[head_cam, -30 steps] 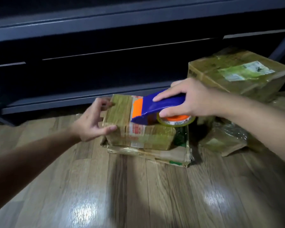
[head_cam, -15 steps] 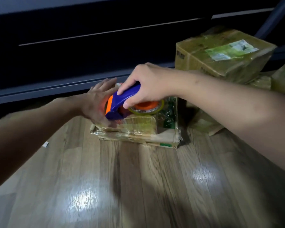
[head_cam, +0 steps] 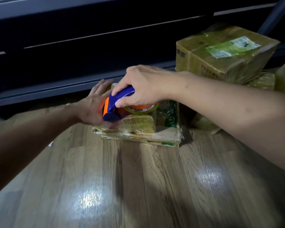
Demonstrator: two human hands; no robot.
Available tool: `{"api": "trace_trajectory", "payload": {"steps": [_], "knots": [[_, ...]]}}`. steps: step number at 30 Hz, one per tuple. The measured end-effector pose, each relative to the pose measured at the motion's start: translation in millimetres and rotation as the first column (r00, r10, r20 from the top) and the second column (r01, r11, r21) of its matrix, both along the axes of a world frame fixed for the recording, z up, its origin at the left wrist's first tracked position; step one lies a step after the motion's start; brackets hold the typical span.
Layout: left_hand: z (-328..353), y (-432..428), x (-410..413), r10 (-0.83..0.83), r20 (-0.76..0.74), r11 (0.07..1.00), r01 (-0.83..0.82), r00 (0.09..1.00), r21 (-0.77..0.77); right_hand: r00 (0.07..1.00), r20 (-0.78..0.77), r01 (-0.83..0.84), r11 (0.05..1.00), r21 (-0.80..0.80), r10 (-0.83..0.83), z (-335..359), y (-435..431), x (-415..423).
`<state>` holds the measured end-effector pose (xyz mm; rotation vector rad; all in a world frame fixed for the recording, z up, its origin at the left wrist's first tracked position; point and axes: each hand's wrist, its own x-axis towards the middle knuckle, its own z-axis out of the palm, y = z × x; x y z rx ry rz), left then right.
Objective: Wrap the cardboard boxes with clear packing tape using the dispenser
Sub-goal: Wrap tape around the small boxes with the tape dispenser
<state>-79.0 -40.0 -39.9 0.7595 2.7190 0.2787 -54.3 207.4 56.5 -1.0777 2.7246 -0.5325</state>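
A small tape-covered cardboard box (head_cam: 136, 125) lies on a flatter box (head_cam: 164, 137) on the wooden floor. My right hand (head_cam: 143, 86) grips a blue and orange tape dispenser (head_cam: 117, 102) with a roll of clear tape (head_cam: 141, 108), holding it over the small box's left end. My left hand (head_cam: 92, 106), fingers straight, presses flat against the left side of the small box, right beside the dispenser's nose. The box's left face is hidden by that hand.
A larger taped box with a green label (head_cam: 224, 50) stands at the back right on other wrapped parcels (head_cam: 262, 80). A dark shelf frame (head_cam: 72, 89) runs along the back. A small white scrap (head_cam: 50, 144) lies on the floor at left.
My right hand has drawn the dispenser leftward across the small box to its left end. My left hand went from gripping the box's corner to lying flat against its left side.
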Motion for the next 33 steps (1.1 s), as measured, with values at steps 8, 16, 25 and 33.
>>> {"api": "trace_trajectory", "payload": {"steps": [8,16,25,33], "knots": [[-4.6,-2.2,-3.3,0.052,0.018,0.999,-0.052,0.998,-0.014,0.999,0.041,0.004,1.000,0.006,-0.004,-3.4,15.9,-5.1],[-10.2,-7.7,-2.0,0.021,-0.041,0.998,-0.023,0.999,-0.060,0.993,0.101,0.059,0.998,0.027,-0.061,-4.6,63.9,0.6],[-11.5,-2.1,-0.7,-0.007,-0.091,0.994,-0.003,0.996,-0.108,0.962,0.204,0.205,0.973,-0.102,-0.181,-25.4,120.9,11.2],[10.1,34.1,1.7,-0.022,-0.041,0.972,0.012,0.999,-0.235,0.955,0.227,0.229,0.960,-0.160,-0.190,-32.4,122.4,8.8]]}}
